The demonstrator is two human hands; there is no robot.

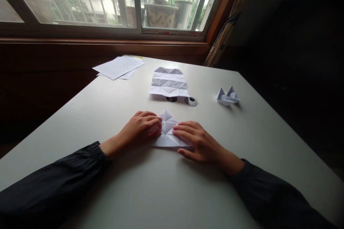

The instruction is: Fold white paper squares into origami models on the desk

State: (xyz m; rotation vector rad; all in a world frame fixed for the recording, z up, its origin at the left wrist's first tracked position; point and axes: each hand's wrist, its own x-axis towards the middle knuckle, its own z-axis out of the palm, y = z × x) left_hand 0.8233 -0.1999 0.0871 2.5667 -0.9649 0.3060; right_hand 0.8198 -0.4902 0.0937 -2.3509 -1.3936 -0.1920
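A white sheet of folded paper lies on the table in front of me, its top a pointed diamond and its lower edge wide and straight. Creases cross at its middle. My left hand is closed at the paper's left side, fingers curled together over that edge; its thumb is mostly hidden and the fingertips are slightly blurred. On the right side rests my right hand, fingers stretched out across the paper and thumb apart near the lower right corner. Part of the paper's right side is covered by this hand.
Beyond the hands lies a creased sheet of paper, beside a round cable-hole cover. A folded paper model with two peaks stands to the right. Written sheets lie at the back left of the white table, below a window.
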